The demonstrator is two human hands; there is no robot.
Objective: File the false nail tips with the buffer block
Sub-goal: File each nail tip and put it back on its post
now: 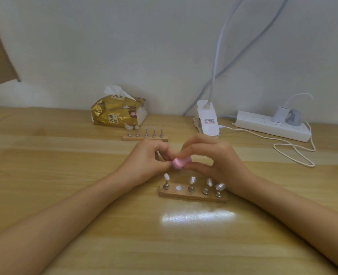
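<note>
My right hand (213, 157) grips a pink buffer block (181, 162) between thumb and fingers. My left hand (147, 161) pinches something small right against the block's left end; the item is hidden by my fingers. Just below the hands lies a wooden nail stand (192, 196) with several metal pegs carrying clear nail tips (192, 179). Its second spot from the left shows only a bare white disc (178, 188). A second wooden stand (144, 138) with several pegged tips sits farther back.
A gold tissue pack (118, 112) stands behind the far stand. A white clip lamp base (206, 121) sits at the back centre-right, its neck rising up the wall. A white power strip (273, 126) with a looping cable (295, 153) lies at the right.
</note>
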